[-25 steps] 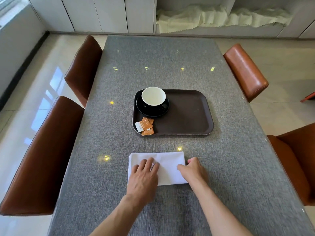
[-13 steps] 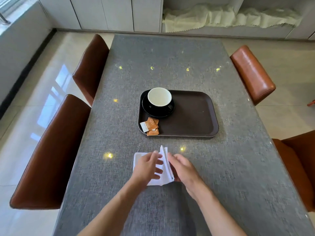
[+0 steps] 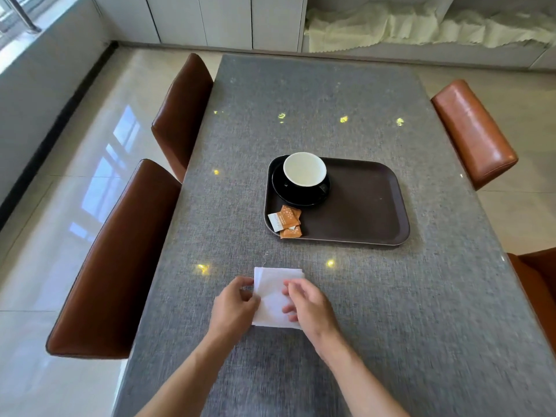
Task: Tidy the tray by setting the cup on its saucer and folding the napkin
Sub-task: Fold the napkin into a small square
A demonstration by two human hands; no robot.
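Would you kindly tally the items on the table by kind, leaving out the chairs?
Tray: 1
Cup: 1
Saucer: 1
Sachets: 3, as far as their overlap shows
Napkin: 1, on the table between the hands
Total: 7

Orange sachets [image 3: 288, 221], brown leather chairs [image 3: 114, 263] (both sides), grey table [image 3: 331, 94].

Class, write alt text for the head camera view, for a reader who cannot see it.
Two hands, left hand and right hand, hold a folded white napkin on a grey table. Beyond it, a brown tray carries a cup on its saucer and sugar packets.
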